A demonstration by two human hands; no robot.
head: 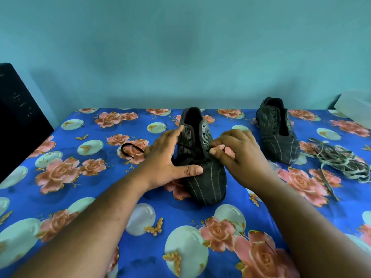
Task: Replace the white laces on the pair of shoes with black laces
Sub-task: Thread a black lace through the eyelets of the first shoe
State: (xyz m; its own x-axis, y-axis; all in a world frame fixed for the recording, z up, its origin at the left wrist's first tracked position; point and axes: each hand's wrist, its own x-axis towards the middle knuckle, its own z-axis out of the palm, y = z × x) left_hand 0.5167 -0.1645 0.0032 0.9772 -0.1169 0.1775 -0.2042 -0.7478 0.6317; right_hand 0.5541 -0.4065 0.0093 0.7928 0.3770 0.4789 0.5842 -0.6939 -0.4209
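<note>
Left hand (170, 157) lies with straight fingers against the near shoe (200, 157) at frame centre, thumb across its vamp; right hand (234, 151) pinches the black lace (192, 155) at the shoe's right eyelets. Both hands hide part of the lacing. This shoe runs lengthwise toward the camera, toe nearest, heel toward the wall. A lace end loops out left (128, 150). At upper right the second shoe (278, 131) sits unlaced, toe angled down-right, beside tangled white laces (341, 161) on the floral bed (80, 197).

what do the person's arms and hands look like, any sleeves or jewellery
Both forearms are bare as far as the frame shows, with no sleeves in view. The left hand and right hand wear no gloves, and no watch, bracelet or ring is visible. The nails look short and unpainted.
</note>
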